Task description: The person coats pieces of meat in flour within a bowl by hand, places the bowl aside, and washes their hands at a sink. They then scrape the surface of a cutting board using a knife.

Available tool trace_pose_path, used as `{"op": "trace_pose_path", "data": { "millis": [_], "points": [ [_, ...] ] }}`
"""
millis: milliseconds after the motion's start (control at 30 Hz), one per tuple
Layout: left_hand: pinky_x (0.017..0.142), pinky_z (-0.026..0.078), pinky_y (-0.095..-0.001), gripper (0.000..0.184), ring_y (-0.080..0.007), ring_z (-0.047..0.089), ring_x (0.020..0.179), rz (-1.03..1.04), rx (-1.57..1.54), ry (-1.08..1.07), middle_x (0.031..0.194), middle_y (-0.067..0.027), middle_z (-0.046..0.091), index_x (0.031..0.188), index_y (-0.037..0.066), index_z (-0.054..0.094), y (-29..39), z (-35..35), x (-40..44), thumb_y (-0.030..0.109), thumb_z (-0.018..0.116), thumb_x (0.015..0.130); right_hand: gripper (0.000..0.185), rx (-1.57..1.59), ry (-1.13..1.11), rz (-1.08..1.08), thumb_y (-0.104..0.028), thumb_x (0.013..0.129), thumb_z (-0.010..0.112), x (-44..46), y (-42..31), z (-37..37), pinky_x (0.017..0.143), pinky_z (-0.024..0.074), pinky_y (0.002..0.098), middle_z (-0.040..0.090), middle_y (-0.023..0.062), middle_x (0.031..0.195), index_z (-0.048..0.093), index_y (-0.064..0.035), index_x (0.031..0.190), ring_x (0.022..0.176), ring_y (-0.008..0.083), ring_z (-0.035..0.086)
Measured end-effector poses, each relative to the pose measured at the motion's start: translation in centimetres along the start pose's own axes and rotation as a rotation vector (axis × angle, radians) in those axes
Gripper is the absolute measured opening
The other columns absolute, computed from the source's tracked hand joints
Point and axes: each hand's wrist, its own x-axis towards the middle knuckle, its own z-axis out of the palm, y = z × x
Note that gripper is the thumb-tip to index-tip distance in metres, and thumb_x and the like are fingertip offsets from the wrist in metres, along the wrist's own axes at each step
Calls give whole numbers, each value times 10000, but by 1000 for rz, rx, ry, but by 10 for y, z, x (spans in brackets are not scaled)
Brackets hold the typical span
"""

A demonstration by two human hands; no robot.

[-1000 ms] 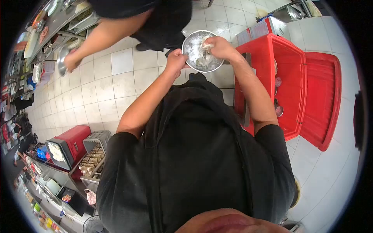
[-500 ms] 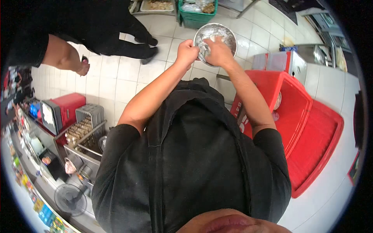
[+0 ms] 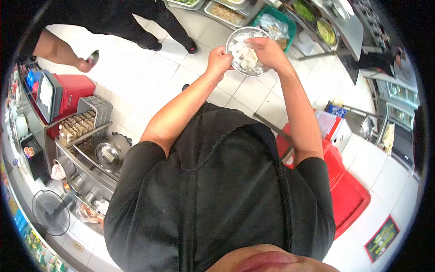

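A round metal bowl (image 3: 234,63) is held out in front of me, with pale pieces (image 3: 247,58) coated in white powder inside it. My left hand (image 3: 219,62) is closed around the bowl's left rim, thumb on top. Over the right side of the bowl is my right hand (image 3: 271,52), its fingers stretched out above the pieces and a little blurred. Nothing can be made out in those fingers. The bowl tilts slightly, and its right rim is partly hidden by this hand.
Beyond the bowl stand a green crate (image 3: 290,34) with plastic bags and trays of food (image 3: 225,13). A person in black (image 3: 104,20) is at the upper left, a hand (image 3: 84,65) holding something small. Red bins (image 3: 351,199) lie right; a steel rack (image 3: 86,158) and fan (image 3: 50,212) left.
My body and view have turned to the right. My right hand has lifted from inside the bowl toward its right rim, showing more of the pieces. The other person has stepped.
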Motion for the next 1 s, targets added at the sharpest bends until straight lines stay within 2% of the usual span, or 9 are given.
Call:
{"op": "trace_pose_path", "data": {
  "millis": [67, 167, 200, 333, 400, 500, 600, 833, 1000],
  "points": [
    [536, 577, -347, 75, -187, 613, 608, 10, -11, 10, 699, -67, 557, 721, 24, 516, 12, -28, 23, -32, 558, 749, 340, 56, 18, 88, -70, 795, 586, 30, -24, -1, 745, 511, 316, 693, 138, 966, 631, -74, 1133, 877, 212, 660],
    [531, 570, -345, 67, -194, 621, 617, 25, -20, 33, 715, -73, 575, 731, 24, 528, 48, -70, 43, -40, 547, 741, 369, -255, 110, 25, -154, 779, 648, 87, -46, 12, 742, 517, 340, 683, 158, 986, 615, -72, 1137, 891, 272, 662],
    [526, 567, -341, 54, -193, 621, 618, 38, -14, 29, 725, -80, 584, 748, 15, 543, 58, -82, 52, -39, 542, 741, 404, -289, 43, 98, -166, 709, 667, 102, -59, 27, 784, 514, 378, 669, 197, 938, 637, -65, 1099, 884, 318, 654],
    [515, 549, -327, 109, -180, 613, 614, 83, 84, 59, 757, -97, 613, 824, -18, 597, 94, -136, 84, -32, 524, 744, 421, -216, 31, -197, -181, 666, 689, 177, -62, 135, 823, 498, 395, 666, 189, 945, 649, -133, 1083, 915, 356, 638],
    [522, 525, -324, 173, -168, 598, 604, 65, 16, 72, 773, -93, 622, 885, -31, 624, 113, -166, 90, -21, 519, 747, 381, 64, -314, 167, -134, 656, 659, 199, -116, 136, 795, 494, 414, 664, 190, 934, 649, -113, 1036, 894, 356, 638],
    [528, 541, -329, 146, -172, 594, 602, 59, 58, 145, 763, -84, 607, 865, -14, 611, 114, -212, 120, -21, 521, 750, 304, -153, -197, -121, -105, 649, 626, 244, -120, 151, 759, 491, 426, 660, 191, 902, 640, -86, 952, 862, 364, 636],
    [515, 560, -342, 48, -168, 588, 594, 49, -17, 207, 718, -67, 576, 768, 21, 545, 137, -238, 140, -23, 527, 758, 232, -257, -84, -218, -103, 648, 613, 281, -159, 140, 751, 489, 435, 653, 193, 874, 618, -69, 878, 848, 375, 627],
    [502, 564, -330, 179, -162, 588, 559, 76, -155, 345, 665, -47, 549, 667, 74, 453, 201, -299, 202, -27, 551, 777, 280, -243, -205, -342, -218, 667, 671, 389, -222, 150, 748, 487, 439, 645, 181, 821, 599, -59, 886, 840, 365, 623],
    [456, 550, -333, 241, -138, 546, 530, 129, -103, 470, 636, -32, 512, 628, 97, 415, 254, -326, 255, -39, 549, 776, 237, -272, -102, -367, -223, 695, 652, 467, -245, 175, 798, 488, 456, 595, 219, 1023, 653, -68, 875, 924, 378, 605]
  ]
}}
